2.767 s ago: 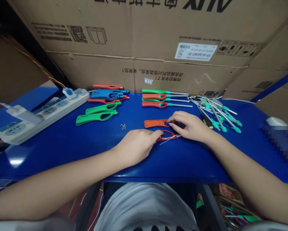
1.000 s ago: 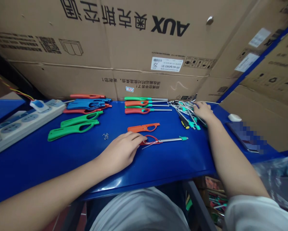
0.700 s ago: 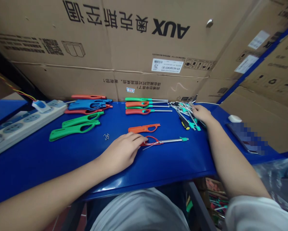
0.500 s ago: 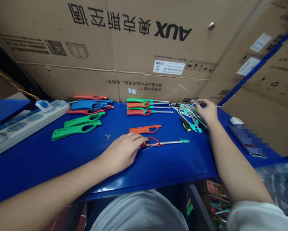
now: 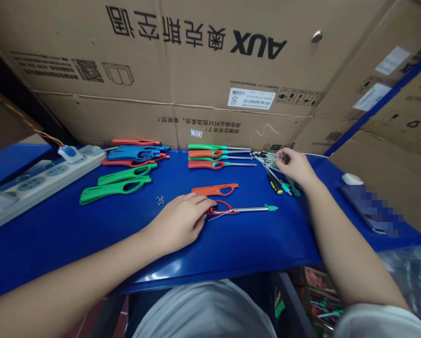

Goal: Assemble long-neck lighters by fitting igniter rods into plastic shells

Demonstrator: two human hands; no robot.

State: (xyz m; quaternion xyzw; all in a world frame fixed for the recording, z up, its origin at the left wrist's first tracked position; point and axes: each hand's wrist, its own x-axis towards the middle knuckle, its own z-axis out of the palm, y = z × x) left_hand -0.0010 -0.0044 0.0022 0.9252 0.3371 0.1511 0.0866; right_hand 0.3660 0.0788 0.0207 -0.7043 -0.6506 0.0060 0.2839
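My left hand (image 5: 184,219) is closed over the handle end of a red lighter shell (image 5: 225,204) on the blue table, its palm hiding much of the shell. A metal lighter tube (image 5: 250,209) with a green tip and a thin white wire lies along the shell's front. Just behind is an orange shell half (image 5: 219,189). At the back right, my right hand (image 5: 296,166) pinches at a pile of lighter tubes and wires (image 5: 266,159); what its fingertips hold is too small to make out. A black-and-yellow screwdriver (image 5: 275,184) lies by the pile.
Several long lighters (image 5: 206,153) lie in a row at the back. Blue, red and green handle shells (image 5: 117,188) are left of them. Small screws (image 5: 160,200) lie near my left hand. A power strip (image 5: 51,178) stands at left, a phone (image 5: 363,206) at right, cardboard (image 5: 196,103) behind.
My right hand has moved slightly left and nearer over the pile of tubes, fingers still pinched. My left hand keeps its place on the red shell. The view has shifted a little.
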